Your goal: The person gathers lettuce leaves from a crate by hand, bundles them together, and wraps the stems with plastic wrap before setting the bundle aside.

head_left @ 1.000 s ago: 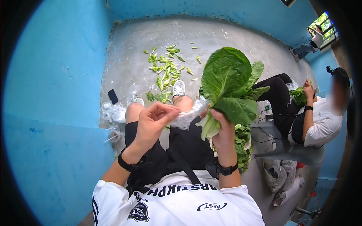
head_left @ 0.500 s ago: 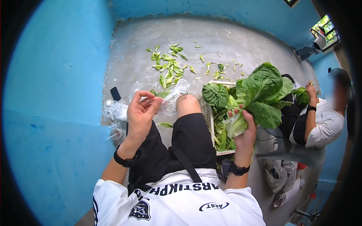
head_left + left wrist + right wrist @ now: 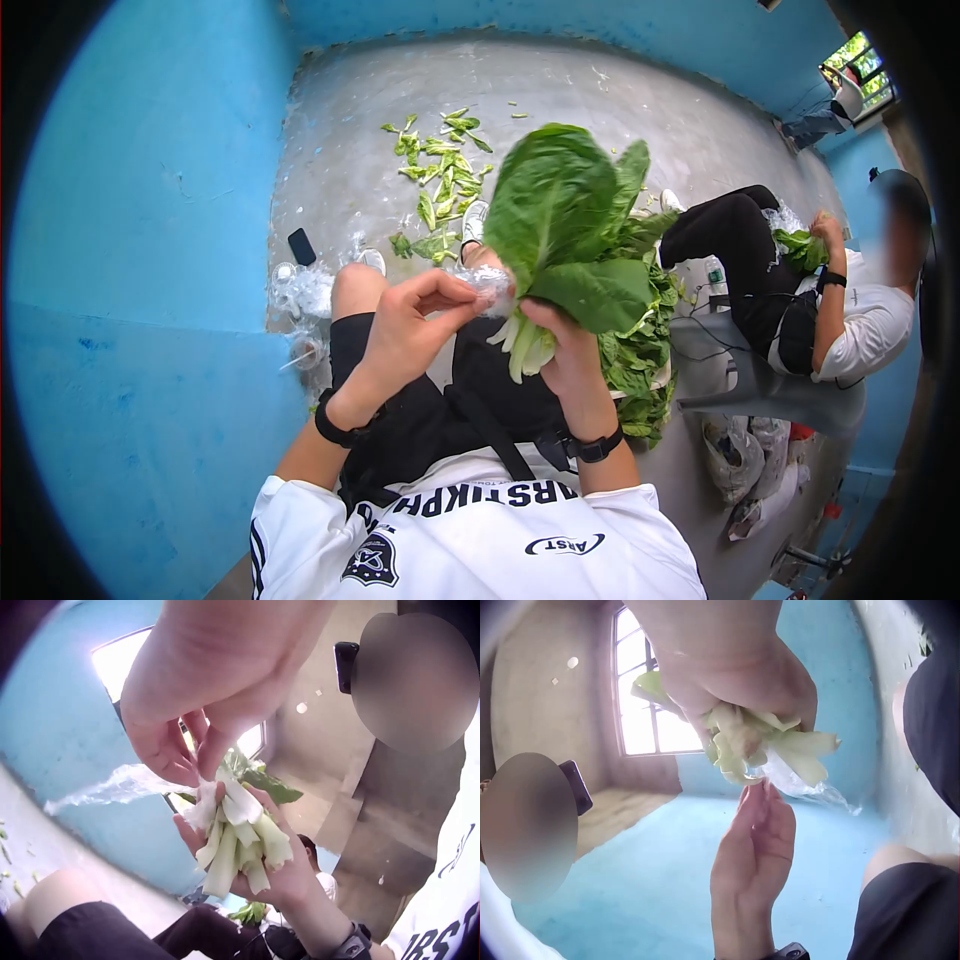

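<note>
While the left hand (image 3: pixel 418 322) pinches clear film (image 3: pixel 488 288) mid-frame, I note the right hand (image 3: pixel 570 352) clamped round leafy greens (image 3: pixel 550 205), upper centre; white shirt (image 3: pixel 470 560), bottom of frame: "ARST", inverted.

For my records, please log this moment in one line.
left hand: pinches clear plastic film | right hand: grips leafy green vegetable bunch | loose green leaves: on grey floor

Right hand (image 3: pixel 568 348) grips leafy greens (image 3: pixel 555 205) by the stems, left hand (image 3: pixel 418 325) pinches clear plastic (image 3: pixel 487 286) beside them. Loose leaves (image 3: pixel 447 180) on grey floor (image 3: pixel 350 125). Seated person (image 3: pixel 850 320) at right.
</note>
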A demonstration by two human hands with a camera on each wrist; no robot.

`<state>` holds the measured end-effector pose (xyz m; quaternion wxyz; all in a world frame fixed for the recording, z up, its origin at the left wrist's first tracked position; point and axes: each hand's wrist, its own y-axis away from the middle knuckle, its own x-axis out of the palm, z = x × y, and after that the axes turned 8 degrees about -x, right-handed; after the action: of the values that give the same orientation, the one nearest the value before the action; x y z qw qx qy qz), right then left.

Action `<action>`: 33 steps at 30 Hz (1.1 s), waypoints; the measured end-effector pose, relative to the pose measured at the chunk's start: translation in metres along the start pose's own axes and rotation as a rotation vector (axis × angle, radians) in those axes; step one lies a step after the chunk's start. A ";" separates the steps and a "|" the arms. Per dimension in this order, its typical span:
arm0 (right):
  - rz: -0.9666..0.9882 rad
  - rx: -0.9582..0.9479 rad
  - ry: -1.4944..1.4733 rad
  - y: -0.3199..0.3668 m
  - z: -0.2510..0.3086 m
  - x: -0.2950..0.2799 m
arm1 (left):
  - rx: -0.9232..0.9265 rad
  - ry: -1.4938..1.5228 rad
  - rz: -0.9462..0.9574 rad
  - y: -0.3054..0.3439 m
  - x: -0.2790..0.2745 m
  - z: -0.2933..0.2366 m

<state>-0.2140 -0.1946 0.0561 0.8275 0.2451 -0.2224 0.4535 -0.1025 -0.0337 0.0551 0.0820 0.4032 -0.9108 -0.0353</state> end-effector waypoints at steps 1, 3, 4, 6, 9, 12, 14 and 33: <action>-0.022 -0.028 0.007 -0.001 0.005 0.003 | -0.002 0.000 0.000 -0.001 -0.003 0.003; -0.092 -0.112 0.044 -0.008 0.002 -0.002 | -0.077 0.171 -0.022 -0.002 -0.009 0.012; -0.160 -0.195 0.080 -0.011 0.001 -0.004 | -0.115 0.257 -0.031 -0.003 -0.012 0.017; -0.173 -0.221 0.082 -0.016 0.004 -0.012 | -0.169 0.332 -0.031 -0.005 -0.016 0.020; -0.143 -0.147 -0.081 -0.019 0.006 -0.026 | -0.227 0.471 -0.001 -0.003 -0.017 0.010; -0.017 -0.033 -0.166 -0.010 0.012 -0.011 | -0.164 0.424 0.078 -0.001 -0.018 0.011; 0.010 0.015 -0.158 -0.007 0.008 -0.011 | -0.075 0.334 0.267 -0.005 -0.021 0.020; 0.028 0.070 0.083 -0.003 0.038 -0.023 | 0.365 -0.525 0.009 -0.010 -0.033 -0.014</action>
<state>-0.2283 -0.2336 0.0712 0.8205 0.2515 -0.1752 0.4825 -0.0711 -0.0163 0.0634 -0.2296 0.3845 -0.8938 0.0261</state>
